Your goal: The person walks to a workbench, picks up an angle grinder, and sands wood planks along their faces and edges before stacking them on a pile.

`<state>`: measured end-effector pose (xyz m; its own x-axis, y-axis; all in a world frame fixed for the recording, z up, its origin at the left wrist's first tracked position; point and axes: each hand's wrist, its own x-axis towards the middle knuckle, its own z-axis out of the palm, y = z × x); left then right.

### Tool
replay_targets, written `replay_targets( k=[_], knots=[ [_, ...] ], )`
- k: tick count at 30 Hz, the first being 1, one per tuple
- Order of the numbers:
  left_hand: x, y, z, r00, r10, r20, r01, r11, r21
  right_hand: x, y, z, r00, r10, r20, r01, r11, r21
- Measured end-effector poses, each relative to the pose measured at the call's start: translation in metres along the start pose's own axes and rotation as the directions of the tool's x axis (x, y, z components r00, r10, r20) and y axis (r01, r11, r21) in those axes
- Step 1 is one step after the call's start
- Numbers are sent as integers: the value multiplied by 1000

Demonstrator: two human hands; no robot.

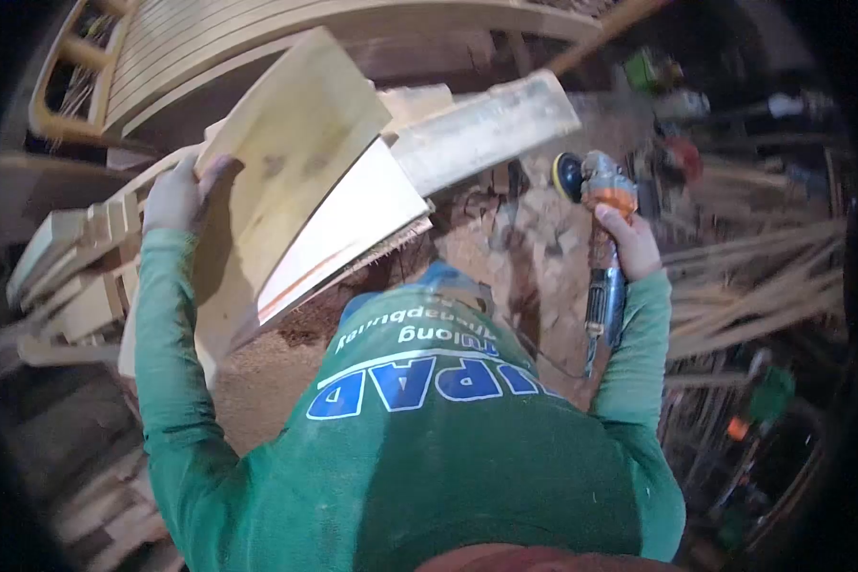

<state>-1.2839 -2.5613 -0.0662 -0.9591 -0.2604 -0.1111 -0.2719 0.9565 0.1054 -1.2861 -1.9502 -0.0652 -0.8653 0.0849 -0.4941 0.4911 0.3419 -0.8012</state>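
Note:
My left hand (183,195) grips the left edge of a wide, flat wooden board (291,162), with the thumb over its face. The board is tilted, and its right edge is curved. Beneath it lies a pale, brightly lit board (353,210) with a rough front edge. On the right, my right hand (629,240) is wrapped round the body of an orange and grey angle grinder (608,195). A round pad (568,177) at the grinder's head faces left, apart from the boards. The grinder's cord runs down beside my forearm.
Behind the boards lies a grey-white plank (486,132). A slatted wooden frame (257,43) stands at the back left, and curved wooden pieces (86,238) are stacked at the left. Wood scraps (534,238) litter the floor. Long strips (753,276) lie at the right.

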Motion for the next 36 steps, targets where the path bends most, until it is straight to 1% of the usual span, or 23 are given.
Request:
replay_targets(
  k=[1, 4, 6, 8, 9, 10, 12, 14, 17, 18, 19, 21, 22, 23, 24, 25, 27, 28, 30, 31, 33, 34, 36],
  knots=[
    [3, -3, 16, 998, 69, -11, -69, 995, -66, -3, 9, -9, 998, 17, -57, -18, 1000, -6],
    [16, -19, 79, 979, 176, 102, -149, 963, -225, -3, 57, -20, 971, 66, -231, -43, 994, 104],
    [24, -31, 118, 984, 158, 81, -118, 924, -364, -10, 68, -27, 941, 58, -334, -12, 990, 140],
    [31, -36, 140, 981, 189, 39, -146, 859, -491, -10, 103, -43, 899, 136, -417, -78, 985, 154],
    [30, -39, 155, 990, 136, 28, -101, 843, -529, -10, 125, -51, 877, 170, -449, -106, 981, 164],
    [41, -47, 176, 988, 145, 51, -110, 900, -423, 2, 134, -51, 887, 186, -423, -98, 970, 220],
    [44, -44, 195, 987, 152, 53, -126, 931, -341, 3, 155, -54, 853, 217, -474, -124, 968, 219],
    [36, -18, 204, 991, 132, 14, -114, 903, -414, 5, 170, -63, 820, 224, -526, -128, 969, 213],
    [26, -27, 231, 974, 140, -180, -194, 923, -331, 2, 175, -69, 783, 244, -572, -166, 968, 186],
    [23, -22, 221, 983, 142, -117, -172, 935, -311, 4, 181, -73, 784, 151, -601, -93, 988, 127],
    [20, -30, 220, 986, 147, -81, -159, 972, -172, 5, 174, -69, 798, 152, -583, -73, 985, 158],
    [2, -13, 212, 939, 245, -242, -271, 959, -84, 1, 148, -65, 829, 154, -538, -43, 976, 212],
    [-16, 4, 204, 949, 198, -244, -238, 960, -149, 1, 143, -66, 855, 151, -496, -45, 974, 220],
    [-33, 22, 183, 965, 208, -157, -227, 967, -114, 2, 136, -69, 878, 150, -455, -48, 973, 227],
    [-55, 39, 168, 996, 89, -28, -92, 982, -166, 1, 127, -66, 897, 152, -415, -56, 971, 234],
    [-84, 51, 160, 972, 233, -26, -233, 972, 8, 0, 118, -61, 903, 117, -412, -34, 978, 204],
    [-133, 71, 139, 949, 199, 245, -236, 963, 129, -3, 101, -54, 912, 42, -408, 17, 990, 142],
    [-157, 72, 135, 941, 167, 294, -228, 955, 188, -2, 100, -56, 936, 15, -353, 35, 990, 136],
    [-202, 76, 131, 920, 91, 381, -216, 929, 299, 1, 97, -56, 940, -121, -320, 145, 988, 51],
    [-217, 71, 139, 949, 110, 296, -203, 930, 305, 2, 90, -54, 935, -189, -301, 202, 979, 12],
    [-252, 45, 158, 984, 139, 115, -169, 932, 322, -8, 65, -44, 956, -202, -214, 199, 979, -36],
    [-264, 57, 144, 987, 151, 46, -158, 942, 296, -11, 61, -45, 964, -213, -160, 211, 977, -31],
    [-290, 63, 93, 979, 194, 59, -198, 977, 78, -17, 48, -44, 965, -251, -76, 248, 968, -40]
  ],
)
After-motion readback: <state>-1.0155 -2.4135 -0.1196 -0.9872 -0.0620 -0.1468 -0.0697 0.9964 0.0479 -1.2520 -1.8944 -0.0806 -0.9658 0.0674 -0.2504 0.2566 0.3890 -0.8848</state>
